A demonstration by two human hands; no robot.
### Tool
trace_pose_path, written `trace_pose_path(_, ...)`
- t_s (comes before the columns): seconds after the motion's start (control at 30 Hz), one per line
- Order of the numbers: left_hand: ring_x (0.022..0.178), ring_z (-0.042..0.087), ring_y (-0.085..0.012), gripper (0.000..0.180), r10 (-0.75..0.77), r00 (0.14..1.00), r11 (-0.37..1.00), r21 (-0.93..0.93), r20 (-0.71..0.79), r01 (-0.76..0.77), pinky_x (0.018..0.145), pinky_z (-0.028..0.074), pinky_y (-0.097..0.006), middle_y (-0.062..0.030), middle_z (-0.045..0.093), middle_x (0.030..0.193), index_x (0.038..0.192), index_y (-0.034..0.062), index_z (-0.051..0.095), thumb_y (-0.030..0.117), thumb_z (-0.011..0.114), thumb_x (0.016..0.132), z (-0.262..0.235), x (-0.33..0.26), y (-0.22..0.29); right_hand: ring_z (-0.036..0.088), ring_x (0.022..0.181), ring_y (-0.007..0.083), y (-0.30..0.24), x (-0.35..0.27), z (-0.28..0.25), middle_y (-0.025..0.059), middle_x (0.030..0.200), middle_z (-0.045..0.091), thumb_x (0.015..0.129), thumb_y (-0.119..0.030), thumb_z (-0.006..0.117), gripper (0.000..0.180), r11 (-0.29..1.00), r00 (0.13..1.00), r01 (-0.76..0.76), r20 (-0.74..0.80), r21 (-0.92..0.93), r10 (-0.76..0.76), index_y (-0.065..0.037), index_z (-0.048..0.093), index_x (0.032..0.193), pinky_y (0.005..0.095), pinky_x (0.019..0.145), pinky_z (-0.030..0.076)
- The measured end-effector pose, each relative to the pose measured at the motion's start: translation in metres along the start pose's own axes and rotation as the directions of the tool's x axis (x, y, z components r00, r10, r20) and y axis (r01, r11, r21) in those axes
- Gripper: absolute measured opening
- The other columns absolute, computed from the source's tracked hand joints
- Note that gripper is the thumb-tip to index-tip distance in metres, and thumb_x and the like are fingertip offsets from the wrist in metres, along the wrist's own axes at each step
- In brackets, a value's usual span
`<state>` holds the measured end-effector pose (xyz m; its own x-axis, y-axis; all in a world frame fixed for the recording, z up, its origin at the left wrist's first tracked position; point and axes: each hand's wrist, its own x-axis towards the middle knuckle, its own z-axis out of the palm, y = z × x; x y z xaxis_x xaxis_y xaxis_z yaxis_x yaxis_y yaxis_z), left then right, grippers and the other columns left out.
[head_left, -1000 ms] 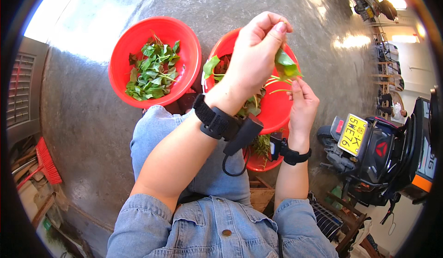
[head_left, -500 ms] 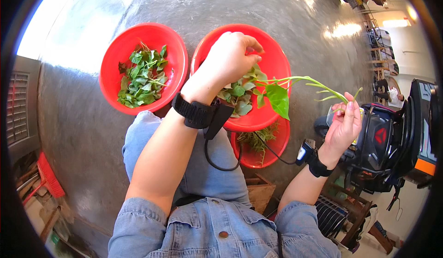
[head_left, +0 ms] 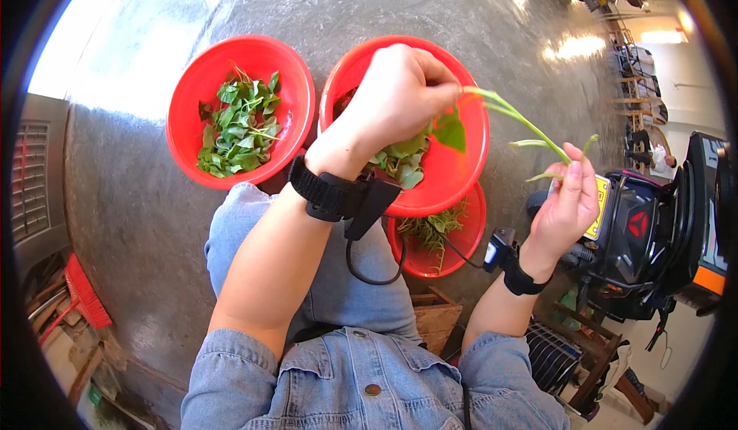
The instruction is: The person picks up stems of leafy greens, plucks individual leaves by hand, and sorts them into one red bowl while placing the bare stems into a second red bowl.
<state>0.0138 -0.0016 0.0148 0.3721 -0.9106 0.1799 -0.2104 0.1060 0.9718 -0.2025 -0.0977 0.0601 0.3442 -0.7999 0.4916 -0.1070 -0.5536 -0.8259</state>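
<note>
While left fingers (head_left: 443, 95) pinch stems (head_left: 528, 118), right fingers (head_left: 572, 182) do too; a scooter (head_left: 619, 250) bears a red emblem (head_left: 637, 224).

From where I stand I count three red basins: a left one (head_left: 207, 73), a middle one (head_left: 459, 172) and a lower one (head_left: 467, 239). All three hold greens (head_left: 242, 126), so three lots. There are two bare hands, a left hand (head_left: 411, 92) and a right hand (head_left: 570, 199), and two black wristbands (head_left: 332, 197). The green stalks (head_left: 530, 122) between the hands overlap too much to number. I also make out one red broom (head_left: 86, 295) and one wooden crate (head_left: 437, 321).
</note>
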Motion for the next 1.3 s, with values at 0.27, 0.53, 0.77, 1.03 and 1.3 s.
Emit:
trace_pose_path(0.27,0.054,0.051,-0.0086,0.013,-0.454,0.864,0.546,-0.834,-0.219,0.076,0.048,0.040,-0.022,-0.0014,0.056,0.065,0.082,-0.0006,0.065,0.012,0.061,0.082,0.010,-0.004,0.000,0.048,0.062,0.0103,-0.002,-0.031,0.037,0.0061,0.076,0.056,0.087,-0.002,0.053,0.017,0.949,0.958,0.249,0.190,-0.194,-0.213,0.007,0.063,0.098,0.0210,0.055,0.039)
trace_pose_path(0.53,0.062,0.054,-0.0119,0.009,-0.678,0.729,0.252,-0.962,-0.099,0.105,0.055,0.042,-0.023,-0.0028,0.059,0.072,0.083,0.0052,0.062,0.014,0.060,0.083,0.010,-0.006,-0.002,0.048,0.058,0.0171,-0.009,-0.057,0.054,0.0089,0.071,0.054,0.081,0.003,0.057,0.015,0.888,0.886,0.394,0.354,-0.236,-0.299,0.004,0.064,0.094,0.0263,0.053,0.041)
trace_pose_path(0.77,0.059,0.053,-0.0085,0.011,-0.530,0.791,0.476,-0.879,-0.306,-0.020,0.051,0.043,-0.019,-0.0009,0.057,0.071,0.089,0.0030,0.062,0.014,0.060,0.085,-0.019,-0.002,-0.010,0.050,0.063,0.0123,-0.005,-0.054,0.035,0.0071,0.074,0.055,0.088,-0.003,0.049,0.019,0.938,0.977,0.214,0.080,-0.272,-0.200,0.009,0.061,0.095,0.0227,0.058,0.041)
trace_pose_path(1.03,0.066,0.051,-0.0038,0.018,-0.094,0.966,0.961,-0.276,-0.243,0.024,0.060,0.043,-0.019,0.0011,0.060,0.073,0.090,0.0008,0.062,0.018,0.059,0.088,-0.013,0.000,-0.009,0.040,0.061,0.0064,0.003,-0.022,0.025,-0.0003,0.064,0.044,0.095,-0.013,0.045,0.025,0.866,0.955,-0.248,-0.044,0.435,0.295,0.008,0.056,0.105,0.0231,0.061,0.040)
trace_pose_path(1.3,0.060,0.055,-0.0054,0.020,-0.016,0.998,0.995,-0.103,-0.054,0.011,0.055,0.046,-0.021,-0.0020,0.062,0.067,0.085,-0.0036,0.066,0.015,0.068,0.078,-0.011,-0.008,0.006,0.041,0.061,0.0055,0.004,-0.029,0.035,-0.0004,0.066,0.047,0.094,-0.013,0.047,0.025,0.917,0.963,-0.213,-0.088,0.337,0.256,0.007,0.058,0.104,0.0210,0.061,0.040)
